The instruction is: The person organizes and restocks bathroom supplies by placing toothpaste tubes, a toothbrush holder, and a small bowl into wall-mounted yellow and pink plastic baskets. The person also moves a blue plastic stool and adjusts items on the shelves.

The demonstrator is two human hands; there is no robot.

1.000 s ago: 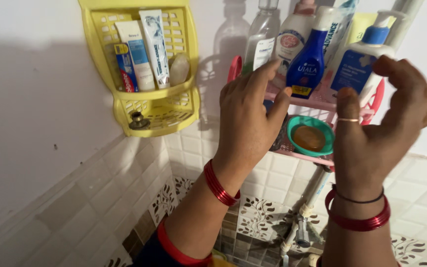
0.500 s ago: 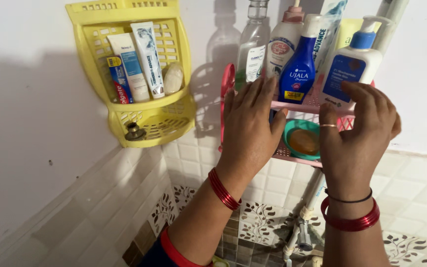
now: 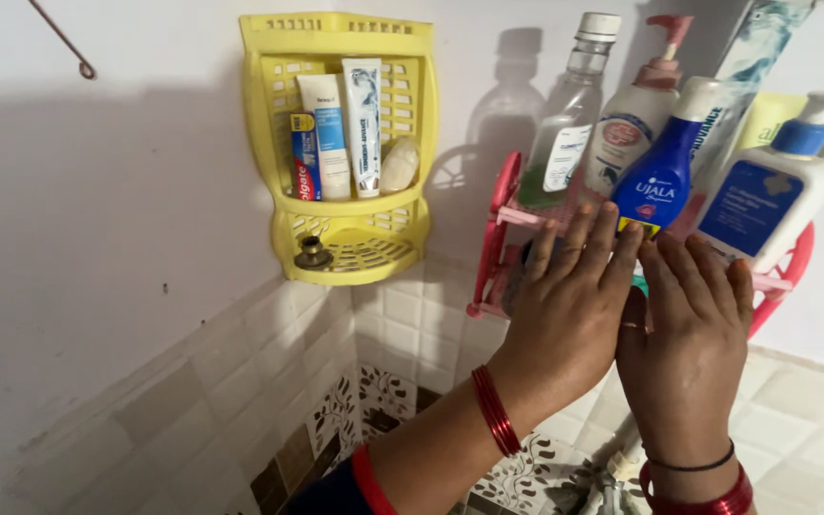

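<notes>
My left hand (image 3: 569,310) lies flat against the front of a pink wall rack (image 3: 504,219), fingers together and pointing up. Beside it, my right hand (image 3: 689,339) is also flat on the rack front, fingers spread a little; the two hands touch side by side. Neither holds anything. On the rack's upper shelf stand a clear bottle (image 3: 565,129), a pink-topped pump bottle (image 3: 633,119), a dark blue bottle (image 3: 658,176) and a white pump bottle with a blue label (image 3: 765,195). My hands hide the lower shelf.
A yellow plastic wall basket (image 3: 340,248) hangs to the left, holding three tubes (image 3: 336,133) and a pale soap bar (image 3: 399,164), with a small brass piece (image 3: 313,253) in its lower tray. Tiled wall below; a white pipe (image 3: 612,467) runs under the rack.
Both hands have come down from the bottles and closed together over the rack's lower front, now hiding the green soap dish. The view has shifted, so the rack and basket sit further right.
</notes>
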